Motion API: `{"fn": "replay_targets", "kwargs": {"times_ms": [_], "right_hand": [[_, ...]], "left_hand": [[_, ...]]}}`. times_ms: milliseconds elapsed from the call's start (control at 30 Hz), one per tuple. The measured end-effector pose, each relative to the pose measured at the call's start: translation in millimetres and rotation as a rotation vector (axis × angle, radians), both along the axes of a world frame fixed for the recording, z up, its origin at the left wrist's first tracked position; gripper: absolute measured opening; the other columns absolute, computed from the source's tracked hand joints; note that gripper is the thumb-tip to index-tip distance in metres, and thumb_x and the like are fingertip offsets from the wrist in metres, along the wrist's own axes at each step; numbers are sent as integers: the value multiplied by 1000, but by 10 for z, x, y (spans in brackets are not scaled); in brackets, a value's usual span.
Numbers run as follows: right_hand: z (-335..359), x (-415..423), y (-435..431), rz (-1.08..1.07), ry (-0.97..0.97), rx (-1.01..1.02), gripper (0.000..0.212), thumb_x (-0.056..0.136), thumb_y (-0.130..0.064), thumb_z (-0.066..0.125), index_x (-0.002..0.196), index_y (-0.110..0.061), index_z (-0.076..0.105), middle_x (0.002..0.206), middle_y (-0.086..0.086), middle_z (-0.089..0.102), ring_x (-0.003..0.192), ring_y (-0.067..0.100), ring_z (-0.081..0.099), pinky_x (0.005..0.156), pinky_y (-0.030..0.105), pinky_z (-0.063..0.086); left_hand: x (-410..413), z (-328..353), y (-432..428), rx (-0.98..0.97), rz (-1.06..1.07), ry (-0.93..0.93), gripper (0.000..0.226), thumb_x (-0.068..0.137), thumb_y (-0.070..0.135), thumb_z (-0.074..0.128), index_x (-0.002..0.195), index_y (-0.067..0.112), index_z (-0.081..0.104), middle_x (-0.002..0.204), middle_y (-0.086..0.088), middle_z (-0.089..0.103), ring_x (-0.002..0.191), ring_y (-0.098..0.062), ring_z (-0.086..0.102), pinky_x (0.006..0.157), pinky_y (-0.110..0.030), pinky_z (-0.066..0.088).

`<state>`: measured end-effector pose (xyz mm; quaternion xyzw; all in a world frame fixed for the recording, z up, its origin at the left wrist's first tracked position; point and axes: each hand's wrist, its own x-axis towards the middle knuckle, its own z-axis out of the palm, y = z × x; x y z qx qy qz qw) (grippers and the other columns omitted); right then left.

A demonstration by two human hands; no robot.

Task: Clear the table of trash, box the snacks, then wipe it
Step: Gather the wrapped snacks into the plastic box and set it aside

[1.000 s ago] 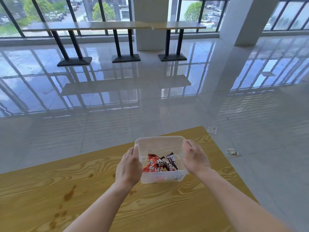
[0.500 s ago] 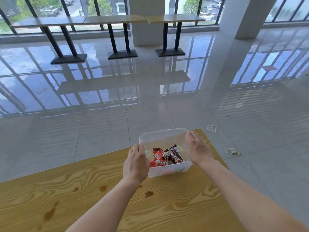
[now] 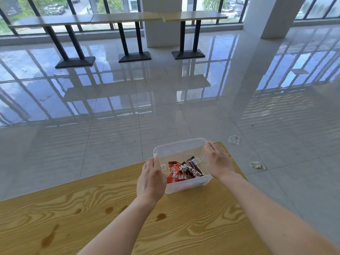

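Through the head camera I saw the clear, rectangular plastic box [image 3: 181, 148] at the far right corner of the pale, strongly grained wooden table [image 3: 103, 205]. Its base seemed to rest on the wood, though I could not be sure that it was fully down. Inside lay a crumpled red snack packet [image 3: 176, 174] and, touching it on the right, a dark brown wrapped bar [image 3: 193, 167] leaning towards the far wall.

The left hand [image 3: 150, 178] lay flat against the box's left wall, back of the hand towards me. The fingers were straight and pressed together, and the tip of one reached the rim. The right hand [image 3: 219, 161] lay along the right wall in the same way, fingers close together and stretched forward. Its fingertips [image 3: 208, 145] touched the rim at the far right corner. The box sat squeezed between the two palms. I could not tell where either thumb was.

Several small brown stains [image 3: 161, 216] marked the table nearer to me, one just beside the left forearm and others further left.

On the glossy grey tiled floor [image 3: 128, 107] beyond the table's right edge lay two crumpled clear wrappers, one [image 3: 234, 139] just past the corner and the other [image 3: 256, 165] nearer to me. Well apart from these, a row of tall, black-legged counter tables [image 3: 128, 17] stood along the windows, with a white pillar [image 3: 161, 30] behind them.
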<state>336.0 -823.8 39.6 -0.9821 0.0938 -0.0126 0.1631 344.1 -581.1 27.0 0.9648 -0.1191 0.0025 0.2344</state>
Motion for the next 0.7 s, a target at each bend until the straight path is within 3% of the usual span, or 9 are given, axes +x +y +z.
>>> {"fn": "replay_targets", "kwargs": {"times_ms": [267,467,567,700], "right_hand": [[25,1,24,-15,24,22,64,91,-6,52,151,-4,30,154,11,35,139,31,35,115,41,32],[67,3,-10,-33,65,27,53,94,-15,49,145,-6,36,149,15,37,135,34,35,111,47,35],[89,-44,13,-51,57,14,52,91,-12,51,142,-8,40,149,16,35,134,35,34,109,47,38],[133,-108,123,-18,-14,-33,56,91,-23,63,141,-8,43,148,15,39,134,33,36,107,42,38]], "left_hand": [[7,16,21,8,-6,28,72,90,18,53,152,9,17,125,-3,50,106,-17,49,81,-25,47],[9,19,54,-1,-25,16,69,95,39,48,151,18,13,137,-4,41,120,-19,44,83,-27,45],[6,61,99,34,-38,-10,68,96,43,45,151,19,13,146,-8,36,131,-23,38,92,-33,46],[-9,162,195,80,-46,-20,67,95,44,45,151,22,14,153,-14,29,142,-27,27,103,-40,42]]}}
